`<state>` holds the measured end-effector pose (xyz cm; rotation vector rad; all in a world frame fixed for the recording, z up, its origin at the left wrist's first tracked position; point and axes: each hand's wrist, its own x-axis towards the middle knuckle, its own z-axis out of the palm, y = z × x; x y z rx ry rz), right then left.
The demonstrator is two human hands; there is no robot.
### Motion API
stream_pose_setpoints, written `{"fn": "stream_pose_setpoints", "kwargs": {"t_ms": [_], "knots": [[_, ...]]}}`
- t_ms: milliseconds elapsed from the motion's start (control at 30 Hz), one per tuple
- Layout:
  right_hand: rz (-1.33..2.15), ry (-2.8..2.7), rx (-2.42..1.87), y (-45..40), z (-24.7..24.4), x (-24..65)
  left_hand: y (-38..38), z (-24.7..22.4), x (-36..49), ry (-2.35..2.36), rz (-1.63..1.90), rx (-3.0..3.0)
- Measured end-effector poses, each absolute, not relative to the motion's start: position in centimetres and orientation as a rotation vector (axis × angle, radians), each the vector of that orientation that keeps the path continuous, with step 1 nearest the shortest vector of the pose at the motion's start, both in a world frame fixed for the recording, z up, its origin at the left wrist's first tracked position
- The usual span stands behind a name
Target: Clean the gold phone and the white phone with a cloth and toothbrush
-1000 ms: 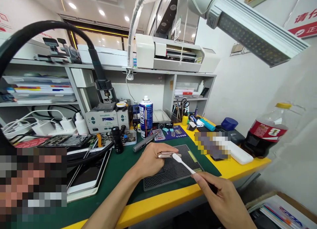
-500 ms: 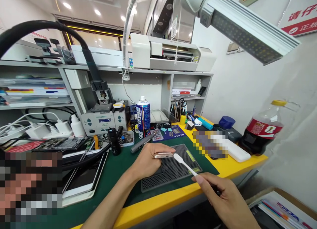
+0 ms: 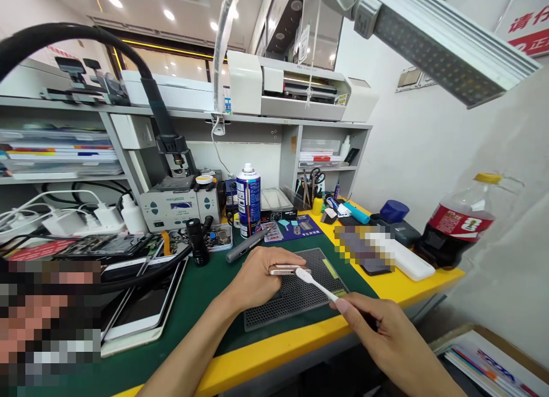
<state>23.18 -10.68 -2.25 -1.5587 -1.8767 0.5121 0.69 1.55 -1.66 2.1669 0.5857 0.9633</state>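
Note:
My left hand (image 3: 257, 277) is closed around a smartphone (image 3: 281, 269), whose bottom edge with its speaker holes faces me. Between the thumb and fingers of my right hand (image 3: 377, 325) is the handle of a white toothbrush (image 3: 319, 286). The brush head lies against the right part of the phone's bottom edge; its bristles are turned away from me and hidden. Both hands are above a dark perforated mat (image 3: 295, 305) on the green desk mat (image 3: 223, 322).
A grey pen-shaped tool (image 3: 246, 247), a spray can (image 3: 247, 205) and a black flashlight (image 3: 197, 242) stand or lie behind my left hand. Tablets (image 3: 141, 305) lie to the left. A cola bottle (image 3: 458, 219) and a white bar (image 3: 405, 257) are at right. A lamp (image 3: 441, 42) hangs overhead.
The toothbrush head has shifted slightly left along the phone's bottom edge, and my right hand has moved a little with it. My left hand keeps its grip on the phone.

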Motion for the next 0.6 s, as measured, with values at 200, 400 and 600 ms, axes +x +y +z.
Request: {"fn": "stream_pose_setpoints", "kwargs": {"t_ms": [200, 400, 600], "knots": [[0.775, -1.692, -1.636, -11.3, -4.4, 21.9, 1.4, -1.6, 0.9, 0.605, 0.971, 2.192], [1.001, -1.572, -1.649, -12.6, -5.2, 19.5, 1.0, -1.6, 1.1, 0.657, 0.956, 2.233], [1.093, -1.456, -1.598, -12.4, -5.8, 18.6, 1.0, -1.8, 1.1, 0.663, 0.970, 2.238]]}}
